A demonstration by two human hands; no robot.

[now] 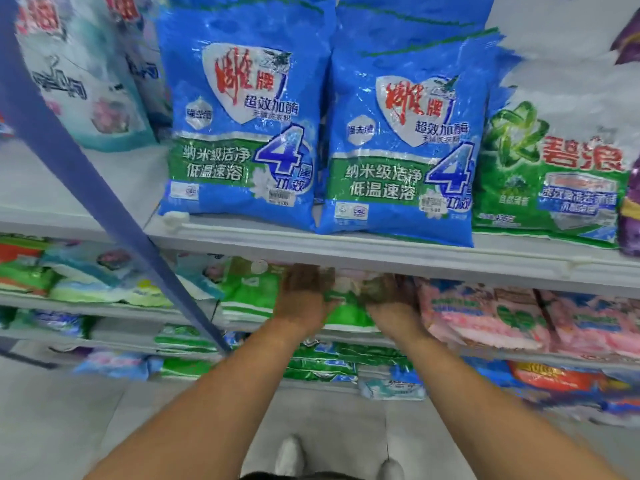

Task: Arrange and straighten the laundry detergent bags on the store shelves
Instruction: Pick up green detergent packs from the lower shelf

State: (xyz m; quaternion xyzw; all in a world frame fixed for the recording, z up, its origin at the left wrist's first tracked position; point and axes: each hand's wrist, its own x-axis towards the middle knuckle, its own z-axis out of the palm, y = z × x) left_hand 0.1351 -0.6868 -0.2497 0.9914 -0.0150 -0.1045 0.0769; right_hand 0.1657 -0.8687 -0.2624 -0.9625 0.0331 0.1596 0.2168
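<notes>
left hand (304, 299) and right hand (391, 306) on green detergent bag (343, 315), second shelf, under top shelf (346, 244) | grip: blurred, cannot tell | risk: tugging may topple green stack (249, 292) or drag pink bags (485, 317) off the edge

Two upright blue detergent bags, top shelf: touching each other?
Touching. In the head view the left blue bag and the right blue bag meet edge to edge near mid-height, no gap visible.
</notes>
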